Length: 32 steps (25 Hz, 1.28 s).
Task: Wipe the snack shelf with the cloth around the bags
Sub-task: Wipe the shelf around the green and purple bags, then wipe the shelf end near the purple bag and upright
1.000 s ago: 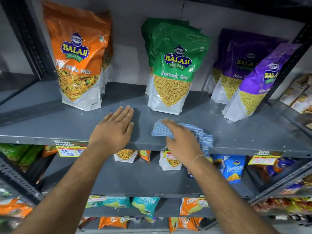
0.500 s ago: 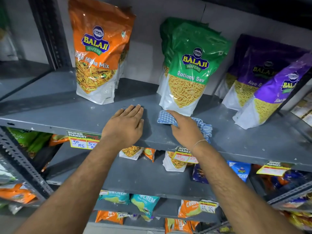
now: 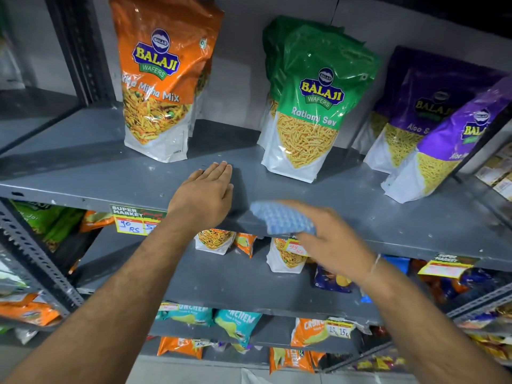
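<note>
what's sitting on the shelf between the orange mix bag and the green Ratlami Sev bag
No product: in the head view, bare grey shelf separates the orange bag from the green bag. Further forward, the left hand rests flat.

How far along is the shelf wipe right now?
Done: hard to judge; white specks still dot the grey shelf, so no stretch looks finished. In hand: the right hand holds the blue checked cloth at the front edge, motion-blurred; the left hand rests flat on the shelf. Left: around the orange bag, green bag and purple bags.
</note>
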Available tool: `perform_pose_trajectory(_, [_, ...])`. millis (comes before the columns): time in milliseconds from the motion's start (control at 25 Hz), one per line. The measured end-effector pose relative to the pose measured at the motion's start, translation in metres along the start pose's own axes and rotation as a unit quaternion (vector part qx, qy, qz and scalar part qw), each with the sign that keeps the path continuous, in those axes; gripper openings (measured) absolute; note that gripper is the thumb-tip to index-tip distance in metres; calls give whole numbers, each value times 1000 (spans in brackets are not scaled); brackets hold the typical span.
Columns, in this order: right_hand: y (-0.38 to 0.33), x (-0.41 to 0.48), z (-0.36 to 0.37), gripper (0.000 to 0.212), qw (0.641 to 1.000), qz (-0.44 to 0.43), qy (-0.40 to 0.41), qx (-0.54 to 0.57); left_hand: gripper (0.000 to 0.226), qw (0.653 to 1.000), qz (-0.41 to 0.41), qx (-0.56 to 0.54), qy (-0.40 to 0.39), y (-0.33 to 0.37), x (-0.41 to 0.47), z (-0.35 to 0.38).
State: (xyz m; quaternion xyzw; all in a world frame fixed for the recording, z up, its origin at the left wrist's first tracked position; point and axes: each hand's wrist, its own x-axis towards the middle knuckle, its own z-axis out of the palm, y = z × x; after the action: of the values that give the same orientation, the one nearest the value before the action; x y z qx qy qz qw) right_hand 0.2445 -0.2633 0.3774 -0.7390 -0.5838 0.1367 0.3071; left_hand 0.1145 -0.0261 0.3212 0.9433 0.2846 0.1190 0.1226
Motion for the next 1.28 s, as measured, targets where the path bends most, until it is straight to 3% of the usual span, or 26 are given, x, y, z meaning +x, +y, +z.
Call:
perform_pose_trajectory(80, [11,28,-8,60,993,32,109,-32,60,1000,-2,9,-2,2,-1,0])
perform_pose_trajectory(160, [20,60,-2,53,988,63,123,-66,60,1000,-2,16,-5,4,-2,-1])
perform_pose_trajectory(280, [18,70,27,60,992,77,58,-87,59,1000,-2,19,0,4,-2,0])
perform_pose_trajectory(440, [-9,7,41,80,996,-33,-40,-69,59,1000,2,17,8,6,-2,1])
perform_pose_trajectory(560, [-2,-38,40,76,997,-9,-65,-33,59,1000,0,12,18,5,-3,1])
perform_pose_trajectory(760, [9,-72,29,73,992,76,99,10,58,999,13,-6,37,10,-11,-4])
perform_pose_trajectory(880, [19,-92,11,66,981,114,155,10,58,996,36,-24,82,16,-21,-1])
perform_pose_trajectory(1000, [37,-112,-26,60,961,133,242,2,60,987,76,-75,118,64,-24,12])
perform_pose_trajectory(1160, [84,-122,-103,53,916,151,371,-34,68,982,163,-50,75,148,-9,37])
perform_pose_trajectory(1280, [143,-115,-155,55,908,182,364,-94,79,983,177,-12,39,200,15,54])
